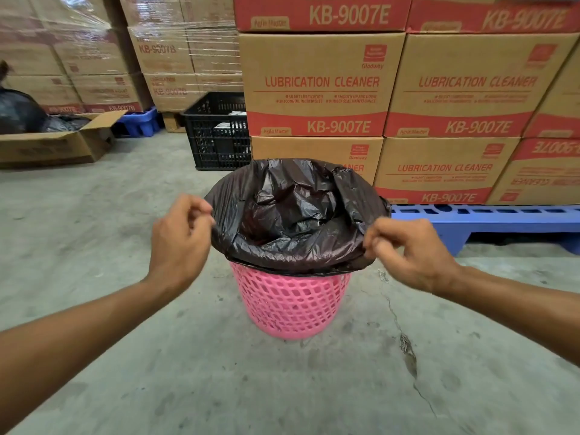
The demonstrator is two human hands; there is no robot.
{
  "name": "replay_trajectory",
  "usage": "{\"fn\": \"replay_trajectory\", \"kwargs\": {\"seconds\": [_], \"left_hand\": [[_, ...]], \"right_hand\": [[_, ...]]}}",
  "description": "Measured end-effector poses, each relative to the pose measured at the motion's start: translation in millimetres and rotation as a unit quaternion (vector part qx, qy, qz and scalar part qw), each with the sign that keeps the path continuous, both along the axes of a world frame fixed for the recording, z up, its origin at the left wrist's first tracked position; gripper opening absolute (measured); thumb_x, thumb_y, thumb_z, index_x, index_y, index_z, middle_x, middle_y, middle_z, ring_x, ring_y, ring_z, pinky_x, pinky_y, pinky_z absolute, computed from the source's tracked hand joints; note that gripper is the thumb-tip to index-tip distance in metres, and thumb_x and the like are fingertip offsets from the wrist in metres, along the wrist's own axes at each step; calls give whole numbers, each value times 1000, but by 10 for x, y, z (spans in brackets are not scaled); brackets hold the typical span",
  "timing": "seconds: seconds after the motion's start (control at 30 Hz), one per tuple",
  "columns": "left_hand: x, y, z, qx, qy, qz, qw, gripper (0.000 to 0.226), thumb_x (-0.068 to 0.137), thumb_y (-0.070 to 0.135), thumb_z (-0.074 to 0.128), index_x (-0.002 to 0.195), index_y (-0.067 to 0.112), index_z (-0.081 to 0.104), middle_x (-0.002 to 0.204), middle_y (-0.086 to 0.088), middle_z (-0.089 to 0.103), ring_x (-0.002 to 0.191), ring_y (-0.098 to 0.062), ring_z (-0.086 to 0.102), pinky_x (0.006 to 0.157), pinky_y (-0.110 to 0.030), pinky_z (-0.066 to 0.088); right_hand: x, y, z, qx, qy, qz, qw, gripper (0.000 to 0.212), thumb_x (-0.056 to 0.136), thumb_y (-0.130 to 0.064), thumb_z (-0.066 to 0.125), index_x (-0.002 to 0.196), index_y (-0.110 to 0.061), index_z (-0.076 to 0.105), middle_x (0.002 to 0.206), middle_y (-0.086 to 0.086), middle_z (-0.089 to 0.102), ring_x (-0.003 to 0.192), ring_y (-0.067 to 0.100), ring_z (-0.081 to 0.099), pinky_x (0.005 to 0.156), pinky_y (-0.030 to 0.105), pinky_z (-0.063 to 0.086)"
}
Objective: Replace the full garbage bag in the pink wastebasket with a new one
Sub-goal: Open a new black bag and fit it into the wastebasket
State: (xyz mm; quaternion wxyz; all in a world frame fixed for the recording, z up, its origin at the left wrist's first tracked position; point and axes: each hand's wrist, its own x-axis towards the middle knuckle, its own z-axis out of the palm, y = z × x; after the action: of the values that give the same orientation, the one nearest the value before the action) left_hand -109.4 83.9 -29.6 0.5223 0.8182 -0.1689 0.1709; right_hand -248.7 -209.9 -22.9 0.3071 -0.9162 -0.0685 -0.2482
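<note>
Floor: bare grey concrete floor (131,215), cracked at lower right, with open room to the left of and in front of the basket.
Left hand: left hand (180,238) at the bag's left edge, thumb and fingers pinched together on the black plastic there.
Right hand: right hand (411,252) at the bag's right edge, fingertips closed on a fold of the same plastic.
Bag: black garbage bag (298,215), thin, glossy and crumpled, its mouth stretched wide between the two hands and folded over the basket's rim; its middle sags down into the basket.
Basket: pink wastebasket (292,302), round lattice plastic, standing upright on the floor between the forearms, directly under the bag.
Behind, right: blue plastic pallet (483,218) just beside the basket, bearing stacked cardboard boxes (320,86) printed "LUBRICATION CLEANER" and "KB-9007E"; these close off the far and right sides.
Behind, centre: black lattice crate (219,133) on the floor, touching the stack's left edge.
Far left: open cardboard box (59,142) holding dark plastic, well apart from the basket, in front of shrink-wrapped cartons (94,51).
</note>
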Motion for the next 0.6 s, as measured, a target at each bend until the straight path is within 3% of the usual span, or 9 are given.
{"fn": "replay_trajectory", "kwargs": {"seconds": [0.1, 0.17, 0.27, 0.37, 0.53, 0.6], "left_hand": [[454, -58, 62, 5, 161, 121, 979, 18, 84, 33, 52, 101, 27, 55, 90, -1, 66, 81, -23, 63, 80, -37, 51], [623, -127, 51, -66, 260, 93, 959, 8, 82, 30, 57, 87, 24, 60, 93, -7, 67, 82, -24, 61, 80, -40, 55], [724, -209, 13, -153, 326, 58, 931, 7, 87, 14, 60, 83, 19, 61, 76, -2, 59, 65, -17, 53, 58, -28, 46], [797, -179, -31, -214, 361, 55, 906, 7, 87, 14, 62, 82, 15, 67, 70, -2, 54, 59, -17, 47, 55, -28, 44], [907, -112, -100, -152, 355, 71, 920, 12, 89, 10, 59, 77, 10, 61, 67, -4, 54, 51, -16, 48, 49, -24, 48], [867, -129, -155, -117, 363, 79, 921, 19, 88, 6, 58, 69, 8, 56, 65, -8, 54, 54, -20, 47, 53, -28, 47]], "right_hand": [[261, -141, 109, 28, 24, -188, 982, 21, 88, -20, 47, 89, -17, 68, 78, -1, 71, 68, 22, 64, 63, 36, 53], [466, -273, 147, 79, 95, -277, 953, 18, 93, -22, 51, 98, -17, 68, 92, 3, 72, 84, 25, 66, 78, 37, 54], [660, -352, 138, 312, 190, -245, 898, 17, 98, -21, 51, 92, -15, 67, 96, 9, 69, 86, 26, 65, 79, 42, 58], [755, -350, 117, 457, 230, -215, 832, 23, 100, -23, 51, 110, -7, 64, 95, 8, 68, 79, 24, 63, 69, 37, 56], [921, -481, -51, 601, 219, -205, 741, 17, 100, -27, 52, 100, -14, 63, 94, 7, 67, 86, 25, 64, 82, 45, 56], [938, -545, -128, 631, 216, -207, 716, 17, 100, -18, 49, 89, -16, 63, 94, 5, 63, 78, 18, 60, 75, 37, 55]]}}
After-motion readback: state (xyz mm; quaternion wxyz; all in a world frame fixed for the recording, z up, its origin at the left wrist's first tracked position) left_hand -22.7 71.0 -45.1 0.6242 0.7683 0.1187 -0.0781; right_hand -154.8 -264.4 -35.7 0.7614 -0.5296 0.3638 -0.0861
